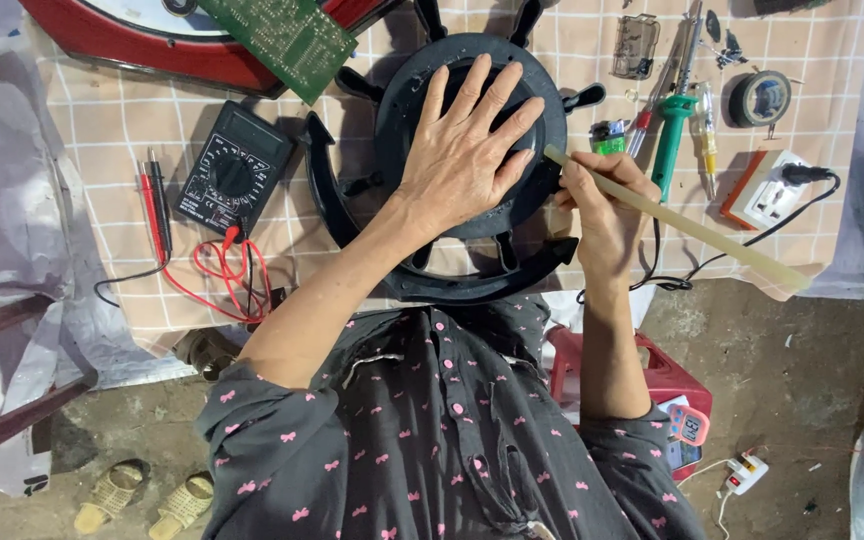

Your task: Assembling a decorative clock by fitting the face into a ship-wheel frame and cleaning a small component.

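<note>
My left hand [467, 150] lies flat with fingers spread on the middle of a round black plastic frame [402, 130] with spokes and tabs, which rests on the checked cloth. My right hand [602, 205] sits at the frame's right rim and grips a long pale glue stick [692, 228]. The stick's tip touches the frame's edge near my left little finger; its other end points down and to the right.
A black multimeter [234, 172] with red and black leads [217, 270] lies left. A green circuit board [287, 38] rests on a red housing [152, 50]. Screwdrivers [674, 135], tape roll [760, 97] and a socket block [770, 190] lie right. A red stool [667, 375] stands below.
</note>
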